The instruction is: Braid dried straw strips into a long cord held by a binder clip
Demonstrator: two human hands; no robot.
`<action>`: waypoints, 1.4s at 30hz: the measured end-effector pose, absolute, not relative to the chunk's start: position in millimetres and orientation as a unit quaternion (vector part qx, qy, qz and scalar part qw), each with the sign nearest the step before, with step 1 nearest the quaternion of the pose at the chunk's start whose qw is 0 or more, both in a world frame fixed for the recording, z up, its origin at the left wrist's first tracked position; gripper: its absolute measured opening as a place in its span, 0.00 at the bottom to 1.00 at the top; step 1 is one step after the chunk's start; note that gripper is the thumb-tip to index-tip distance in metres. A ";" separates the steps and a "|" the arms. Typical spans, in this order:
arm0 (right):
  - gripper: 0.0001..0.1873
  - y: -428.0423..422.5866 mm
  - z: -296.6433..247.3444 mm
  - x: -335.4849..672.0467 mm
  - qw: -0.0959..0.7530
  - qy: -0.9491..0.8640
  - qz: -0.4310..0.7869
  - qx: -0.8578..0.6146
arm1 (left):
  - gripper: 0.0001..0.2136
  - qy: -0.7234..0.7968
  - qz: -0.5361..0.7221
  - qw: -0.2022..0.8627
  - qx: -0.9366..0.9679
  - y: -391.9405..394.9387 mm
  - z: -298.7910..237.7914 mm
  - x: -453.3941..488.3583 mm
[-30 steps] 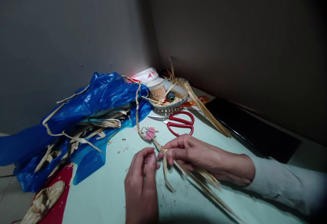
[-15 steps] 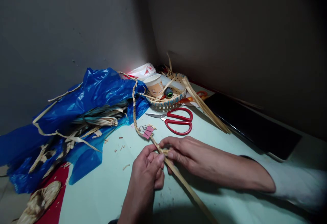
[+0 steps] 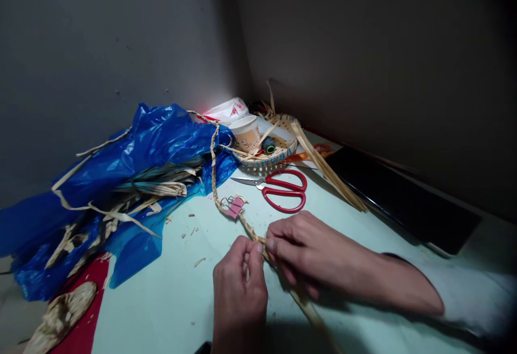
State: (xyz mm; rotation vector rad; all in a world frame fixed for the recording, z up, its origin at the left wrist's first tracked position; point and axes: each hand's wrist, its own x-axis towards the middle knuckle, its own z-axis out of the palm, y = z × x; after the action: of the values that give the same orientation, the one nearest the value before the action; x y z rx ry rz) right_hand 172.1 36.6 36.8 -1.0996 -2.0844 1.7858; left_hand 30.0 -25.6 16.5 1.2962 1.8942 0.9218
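Note:
A pale plant-fibre braid runs down from the blue bag, through a pink binder clip, to both hands. My left hand is closed, thumb and fingers pinching the braid's lower end. Just to its right, my right hand is closed, its fingertips pinching a short strand at the same spot. Below the hands a long loose fibre strand trails toward the bottom edge, blurred at its end. Red-handled scissors lie beyond my right hand, blades pointing left.
A blue plastic bag with fibre strips spreads over the left. At the back stands a woven basket holding a paper cup and a dark thread spool. A black flat device lies right. Fibre scraps dot the green tabletop.
My left hand has turned more upright, its thumb still at the braid. My right hand has drawn slightly right, pulling the strand sideways. The long loose strand has shifted a little.

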 end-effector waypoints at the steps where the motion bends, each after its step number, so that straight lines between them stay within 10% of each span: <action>1: 0.18 35.3 33.5 170.9 0.084 -0.640 0.673 -0.361 | 0.13 0.722 0.365 0.337 0.482 -26.4 16.3 30.4; 5: 0.16 24.6 25.8 168.9 0.085 -0.623 0.688 -0.362 | 0.14 0.696 0.428 0.406 0.409 -29.1 13.4 28.0; 16: 0.14 0.7 23.5 167.0 0.095 -0.964 -0.012 -0.247 | 0.16 0.660 0.472 0.528 0.251 -34.9 9.8 29.0; 26: 0.15 30.9 43.1 173.6 0.237 -0.872 0.242 -0.354 | 0.16 0.628 0.483 0.573 0.208 -33.9 18.5 25.5; 32: 0.17 45.8 33.3 168.1 0.132 -0.802 0.483 -0.325 | 0.15 0.639 0.469 0.558 0.248 -32.7 16.2 25.7; 42: 0.13 48.7 21.7 167.7 0.144 -0.756 0.535 -0.348 | 0.12 0.750 0.392 0.377 0.375 -40.8 26.5 35.5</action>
State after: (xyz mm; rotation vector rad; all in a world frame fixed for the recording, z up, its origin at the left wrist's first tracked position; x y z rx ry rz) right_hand 167.7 48.7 21.7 -1.0027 -2.1797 1.5437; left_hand 35.5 -40.8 26.5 0.9586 1.9183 1.0031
